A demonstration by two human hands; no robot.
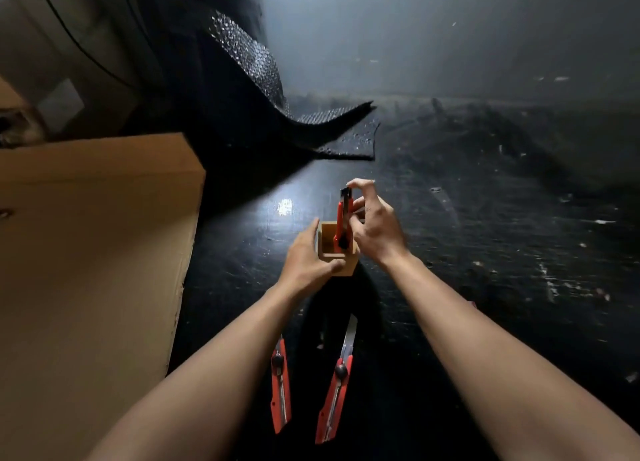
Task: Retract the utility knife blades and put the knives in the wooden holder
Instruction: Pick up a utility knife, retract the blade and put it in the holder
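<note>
A small square wooden holder (347,267) stands on the dark table ahead of me. My left hand (307,255) grips its left side and near corner. A red utility knife (344,218) stands upright inside the holder, tip end up, and my right hand (374,225) pinches its top and side. Two more red utility knives lie on the table between my forearms: the left knife (280,388) and the right knife (335,391), whose long silver blade is extended toward the holder.
A large cardboard box (90,252) fills the left side, close to my left arm. A black textured mat (304,128) curls up at the back. The dark scratched tabletop (502,252) stretches to the right.
</note>
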